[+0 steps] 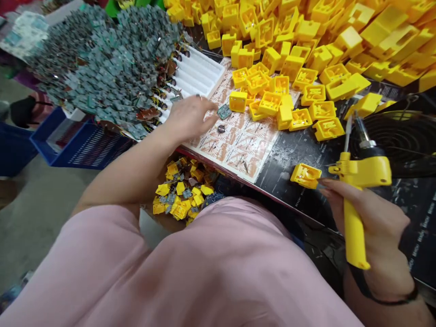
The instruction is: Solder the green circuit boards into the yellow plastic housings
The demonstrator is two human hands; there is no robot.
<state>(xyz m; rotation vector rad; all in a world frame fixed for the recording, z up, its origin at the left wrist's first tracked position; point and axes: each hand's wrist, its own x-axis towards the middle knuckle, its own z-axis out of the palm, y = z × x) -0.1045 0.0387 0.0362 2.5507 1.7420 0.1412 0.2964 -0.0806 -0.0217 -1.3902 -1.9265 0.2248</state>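
My left hand (192, 117) reaches over the patterned sheet, thumb and forefinger closed at the edge of a small green-grey circuit board (224, 111). Just below that board is a small round dark part (221, 129); whether a wire joins the two cannot be seen. My right hand (371, 222) is wrapped round a yellow soldering gun (354, 218), its metal tip pointing up and away. At the fingertips of that hand, a yellow plastic housing (305, 175) sits on the black table with its hollow side up.
Many yellow housings (269, 102) are heaped across the back. A big pile of circuit boards (112, 68) lies at left beside a ribbed white tray (200, 68). Below the table edge is a box of boards and housings (180, 200). A blue crate (81, 150) stands left; a fan-like grille (402, 141) is right.
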